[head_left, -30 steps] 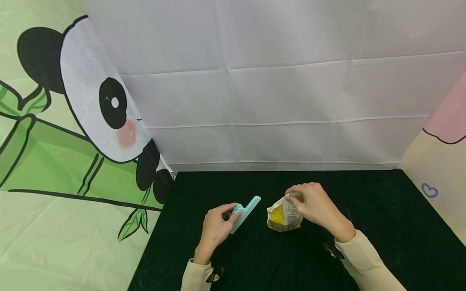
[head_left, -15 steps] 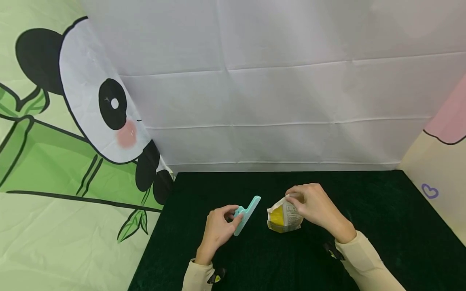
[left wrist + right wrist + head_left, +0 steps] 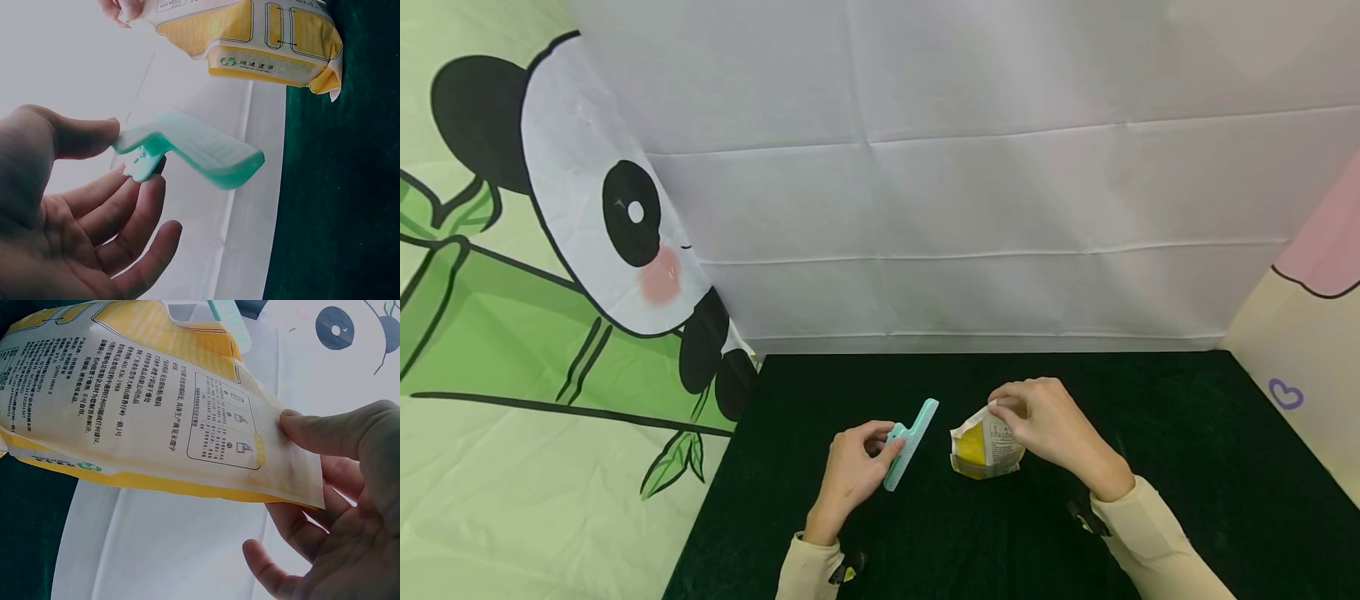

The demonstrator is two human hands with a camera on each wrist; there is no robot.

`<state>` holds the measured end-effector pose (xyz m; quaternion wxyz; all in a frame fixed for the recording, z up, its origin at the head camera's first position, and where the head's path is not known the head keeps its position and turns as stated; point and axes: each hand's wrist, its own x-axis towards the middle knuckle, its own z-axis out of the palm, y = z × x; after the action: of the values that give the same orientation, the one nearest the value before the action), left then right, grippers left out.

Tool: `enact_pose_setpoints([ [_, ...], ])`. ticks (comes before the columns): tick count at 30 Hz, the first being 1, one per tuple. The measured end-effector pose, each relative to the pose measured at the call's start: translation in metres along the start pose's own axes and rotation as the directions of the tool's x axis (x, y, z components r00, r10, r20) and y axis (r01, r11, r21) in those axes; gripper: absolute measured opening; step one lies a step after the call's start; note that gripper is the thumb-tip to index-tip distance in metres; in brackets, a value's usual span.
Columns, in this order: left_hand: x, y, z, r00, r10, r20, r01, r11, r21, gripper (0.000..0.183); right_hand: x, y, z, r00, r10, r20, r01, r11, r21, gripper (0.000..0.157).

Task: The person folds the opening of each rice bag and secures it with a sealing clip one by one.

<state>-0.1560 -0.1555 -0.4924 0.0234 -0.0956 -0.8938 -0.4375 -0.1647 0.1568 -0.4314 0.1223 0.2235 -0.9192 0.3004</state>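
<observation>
A teal bag clip (image 3: 912,444) is pinched by its handles between the thumb and fingers of my left hand (image 3: 853,468). In the left wrist view the clip (image 3: 209,153) tilts, its long bar pointing away from the palm. To its right, my right hand (image 3: 1051,425) pinches the top edge of a yellow and white food bag (image 3: 987,443). Printed text and a small diagram cover the side of the bag (image 3: 150,400) in the right wrist view. Clip and bag are apart in the head view.
Dark green cloth covers the table (image 3: 970,542). Behind it hangs a white sheet (image 3: 970,208). A panda-printed curtain (image 3: 587,250) stands on the left, and a cream and pink printed one (image 3: 1315,350) on the right.
My left hand has shifted slightly right, and the clip in it has turned a little more upright. The right hand and the bag have hardly moved.
</observation>
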Motion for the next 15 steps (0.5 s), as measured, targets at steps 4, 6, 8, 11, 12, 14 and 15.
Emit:
enact_pose_setpoints([
  [4, 0.0007, 0.0019, 0.0014, 1.000, 0.014, 0.008, -0.014, 1.000, -0.011, 0.029, 0.0003, 0.0007, -0.0003, 1.000, 0.000, -0.001, 0.000, 1.000, 0.004, 0.011],
  [6, 0.0012, 0.0034, 0.0019, 1.000, 0.017, 0.012, -0.017, 1.000, -0.013, 0.029, 0.0004, 0.0010, -0.0004, 1.000, 0.001, -0.001, -0.001, 1.000, 0.005, 0.011],
  [8, 0.0015, 0.0049, 0.0026, 1.000, 0.021, 0.019, -0.021, 1.000, -0.016, 0.030, 0.0003, 0.0013, -0.0005, 1.000, 0.001, -0.002, -0.001, 1.000, 0.003, 0.012],
  [11, 0.0021, 0.0066, 0.0038, 0.999, 0.027, 0.029, -0.026, 1.000, -0.013, 0.030, 0.0004, 0.0015, -0.0007, 1.000, 0.000, -0.001, 0.000, 1.000, 0.004, 0.012],
  [12, 0.0024, 0.0069, 0.0042, 0.999, 0.029, 0.030, -0.029, 1.000, -0.012, 0.030, 0.0005, 0.0015, -0.0008, 1.000, -0.001, -0.001, 0.001, 1.000, 0.006, 0.012],
  [14, 0.0030, 0.0077, 0.0047, 0.999, 0.032, 0.030, -0.031, 0.999, -0.010, 0.030, 0.0008, 0.0017, -0.0011, 1.000, -0.001, 0.000, 0.001, 1.000, 0.009, 0.012],
  [15, 0.0035, 0.0082, 0.0049, 0.999, 0.032, 0.028, -0.032, 0.999, -0.010, 0.030, 0.0011, 0.0018, -0.0012, 1.000, -0.001, 0.000, 0.001, 1.000, 0.010, 0.012],
])
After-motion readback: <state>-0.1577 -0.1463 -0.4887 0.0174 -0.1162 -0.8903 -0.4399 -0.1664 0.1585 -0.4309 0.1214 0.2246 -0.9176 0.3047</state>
